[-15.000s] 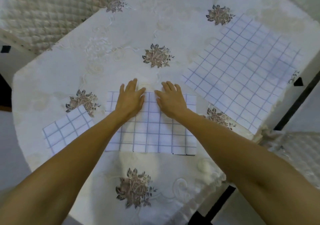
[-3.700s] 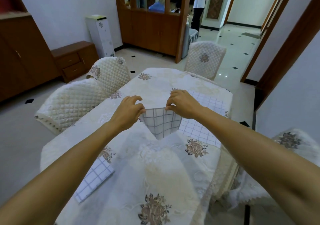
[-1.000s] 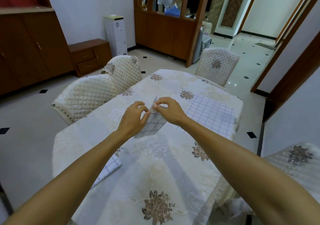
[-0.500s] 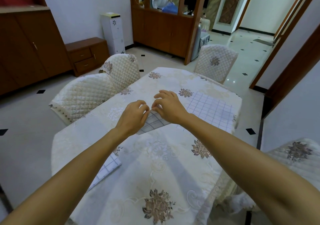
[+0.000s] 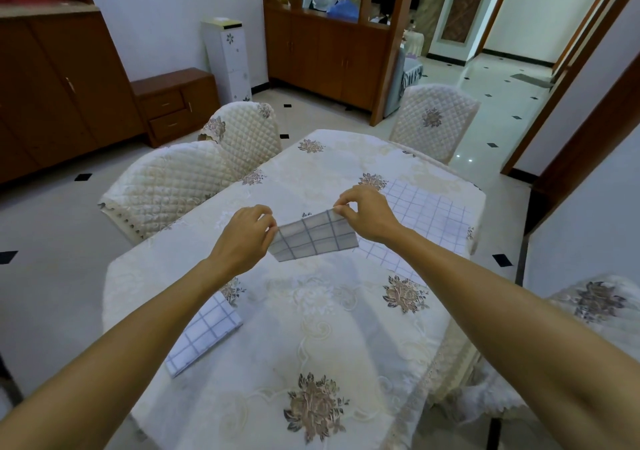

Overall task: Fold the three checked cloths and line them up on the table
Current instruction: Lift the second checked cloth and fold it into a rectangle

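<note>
Cloth (image 5: pixel 313 238) crosswise, right end higher

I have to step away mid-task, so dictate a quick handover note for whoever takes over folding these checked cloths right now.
Hands: left hand and right hand each pinch an upper corner of the partly folded checked cloth, held up above the table.
Done: one folded checked cloth lies near the table's left edge.
Left: finish folding the held one and set it down. Fold the spread-out checked cloth lying flat at the far right. Then line up all three.
</note>
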